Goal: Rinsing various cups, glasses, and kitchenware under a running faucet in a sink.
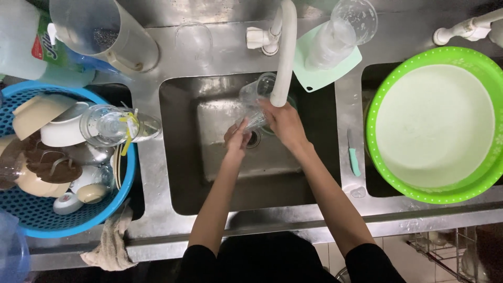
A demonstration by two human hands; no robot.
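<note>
Both hands (238, 139) on clear glass (252, 120), blue basket (31, 215) holding dishes (63, 131)

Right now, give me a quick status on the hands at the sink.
Left hand and right hand both gripping clear glass over middle sink. White faucet spout directly above.
</note>
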